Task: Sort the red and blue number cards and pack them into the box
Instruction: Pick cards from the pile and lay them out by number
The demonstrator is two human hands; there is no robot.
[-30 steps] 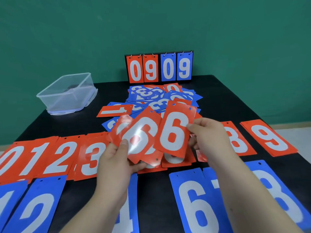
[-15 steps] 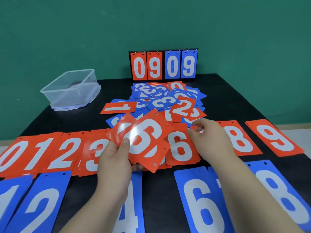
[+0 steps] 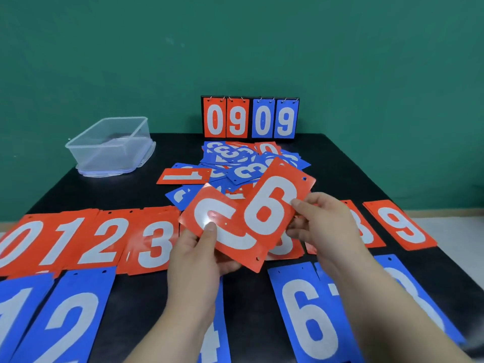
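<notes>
My left hand point(image 3: 195, 260) grips a tilted red card point(image 3: 209, 218) above the table, thumb on its face. My right hand point(image 3: 323, 222) pinches a red 6 card point(image 3: 272, 205) by its right edge, overlapping the left-hand card. Below them lies a row of red cards: 0 point(image 3: 18, 244), 1 point(image 3: 60, 242), 2 point(image 3: 104, 239), 3 point(image 3: 152, 244), a partly hidden 8 point(image 3: 366, 231) and 9 point(image 3: 400, 224). Blue cards 1 point(image 3: 15, 315), 2 point(image 3: 68, 323), 4 point(image 3: 214, 341), 6 point(image 3: 309, 320) and more lie nearest me. An unsorted heap point(image 3: 246, 163) sits behind.
A clear plastic box point(image 3: 110, 148) stands on its lid at the back left of the black table point(image 3: 353, 174). A flip scoreboard point(image 3: 250, 117) reading 0909 stands at the back edge against the green wall. A loose red 1 card point(image 3: 183, 176) lies left of the heap.
My right hand laid one red 6 on the row, then took another red 6 off the cards in my left hand and lifted it. My left hand's stack has thinned.
</notes>
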